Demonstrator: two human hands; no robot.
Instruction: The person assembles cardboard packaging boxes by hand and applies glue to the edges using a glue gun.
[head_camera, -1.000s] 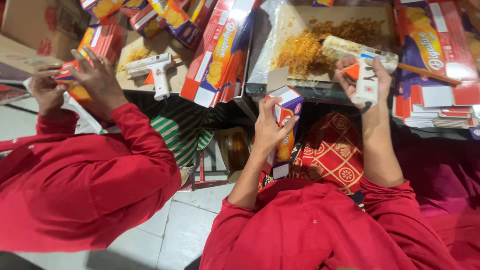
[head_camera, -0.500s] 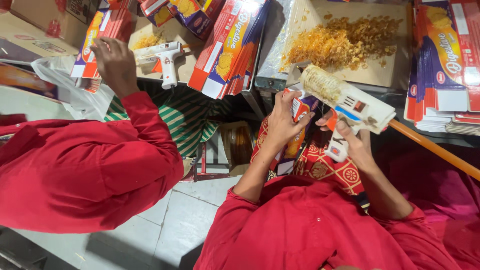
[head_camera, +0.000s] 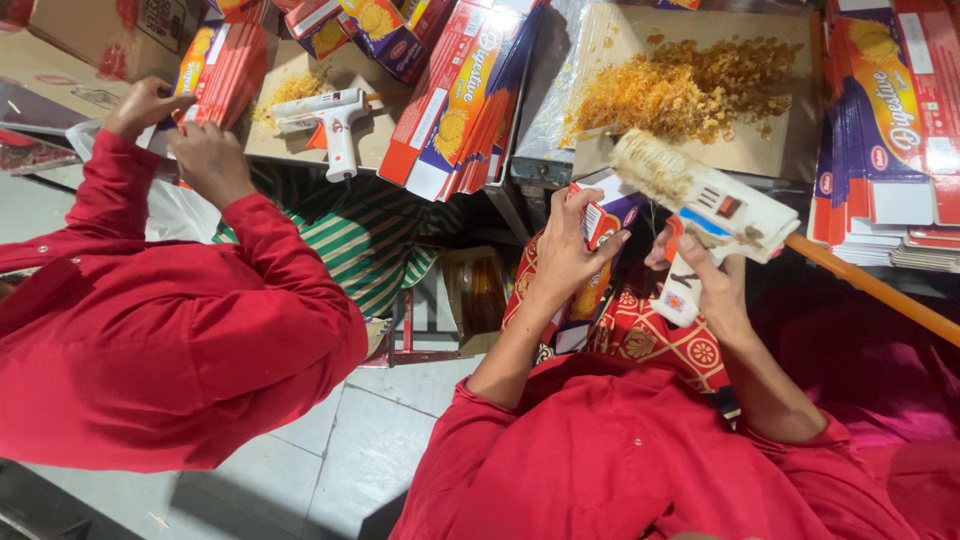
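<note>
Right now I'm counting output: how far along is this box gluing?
Done: no sealed boxes show. In hand: left hand holds a folded carton; right hand aims a glue gun at it. Left: flat cartons stacked at right, more mid-table.

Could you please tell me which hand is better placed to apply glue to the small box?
Probably the right hand: it holds the glue gun, whose tip sits close to the box. The left hand is busy holding that box.
</note>
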